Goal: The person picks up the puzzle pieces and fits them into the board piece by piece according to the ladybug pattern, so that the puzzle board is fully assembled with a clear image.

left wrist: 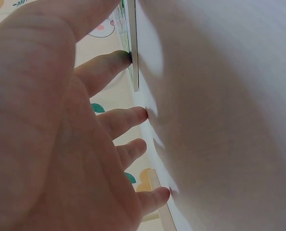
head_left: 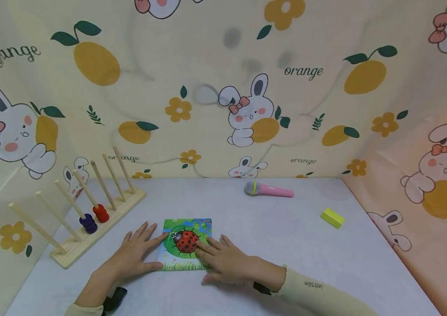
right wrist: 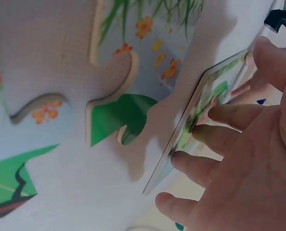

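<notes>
A square ladybug picture board (head_left: 187,242) lies flat on the white table. My left hand (head_left: 133,253) is spread at its left side, with thumb and index fingertip touching that edge. The left wrist view shows the board's thin edge (left wrist: 133,53) beside those fingers. From the right, my right hand (head_left: 229,264) lays extended fingers over the board's right part, covering some of the picture. In the right wrist view, loose jigsaw pieces (right wrist: 118,118) with green, grass and orange-flower print lie on the table near the wrist; in the head view the right hand and forearm mostly hide them.
A wooden peg rack (head_left: 116,216) with blue rings (head_left: 88,224) and red rings (head_left: 101,213) stands on the left. A pink toy microphone (head_left: 272,190) lies at the back, and a yellow block (head_left: 332,218) on the right. Printed cloth (head_left: 207,52) hangs behind the table.
</notes>
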Available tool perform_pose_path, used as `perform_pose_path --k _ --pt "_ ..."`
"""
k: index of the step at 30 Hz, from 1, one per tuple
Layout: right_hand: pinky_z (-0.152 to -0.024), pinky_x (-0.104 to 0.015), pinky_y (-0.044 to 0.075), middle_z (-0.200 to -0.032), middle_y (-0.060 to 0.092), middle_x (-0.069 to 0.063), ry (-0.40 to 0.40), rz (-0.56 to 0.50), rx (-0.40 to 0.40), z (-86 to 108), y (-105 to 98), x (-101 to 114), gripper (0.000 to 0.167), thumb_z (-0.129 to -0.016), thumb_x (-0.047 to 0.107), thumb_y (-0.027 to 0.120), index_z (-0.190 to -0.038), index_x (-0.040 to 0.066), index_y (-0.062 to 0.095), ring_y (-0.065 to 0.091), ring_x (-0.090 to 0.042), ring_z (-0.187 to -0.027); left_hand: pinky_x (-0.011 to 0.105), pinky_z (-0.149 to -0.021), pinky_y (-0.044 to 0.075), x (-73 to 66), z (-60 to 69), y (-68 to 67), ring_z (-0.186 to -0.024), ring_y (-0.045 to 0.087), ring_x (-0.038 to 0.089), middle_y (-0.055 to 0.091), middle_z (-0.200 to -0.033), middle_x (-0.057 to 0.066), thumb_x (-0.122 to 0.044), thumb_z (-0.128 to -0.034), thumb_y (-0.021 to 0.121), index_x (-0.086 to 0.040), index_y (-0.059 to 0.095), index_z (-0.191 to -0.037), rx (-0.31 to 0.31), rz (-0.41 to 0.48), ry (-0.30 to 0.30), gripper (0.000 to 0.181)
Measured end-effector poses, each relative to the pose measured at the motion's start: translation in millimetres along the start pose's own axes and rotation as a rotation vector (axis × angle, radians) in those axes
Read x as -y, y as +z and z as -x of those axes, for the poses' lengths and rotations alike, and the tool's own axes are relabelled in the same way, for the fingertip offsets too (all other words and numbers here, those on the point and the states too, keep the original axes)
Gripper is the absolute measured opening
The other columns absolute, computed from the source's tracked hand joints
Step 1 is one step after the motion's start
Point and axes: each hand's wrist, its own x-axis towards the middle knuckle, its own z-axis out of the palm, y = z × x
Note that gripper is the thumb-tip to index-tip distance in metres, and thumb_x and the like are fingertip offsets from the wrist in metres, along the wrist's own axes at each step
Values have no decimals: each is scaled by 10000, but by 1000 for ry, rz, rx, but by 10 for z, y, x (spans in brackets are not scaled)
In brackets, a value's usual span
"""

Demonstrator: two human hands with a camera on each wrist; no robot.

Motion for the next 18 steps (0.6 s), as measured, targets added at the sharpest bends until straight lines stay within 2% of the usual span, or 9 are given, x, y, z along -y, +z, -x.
perform_pose_path --k 10,18 --pt "-1141 -649 219 -1644 215 -74 3 21 0 -17 10 14 734 -972 597 475 -1564 185 338 208 -349 -1494 808 -1029 170 9 4 8 -1444 201 515 341 -1563 234 -730 -778 656 -232 505 -1479 -19 4 12 873" --pt "-1141 -647 221 -1644 213 -66 17 53 20 -35 16 22 742 -959 620 477 -1561 206 349 209 -342 -1494 804 -1038 157 15 4 5 -1451 186 511 326 -1571 230 -729 -784 651 -230 494 -1487 -1 13 3 876"
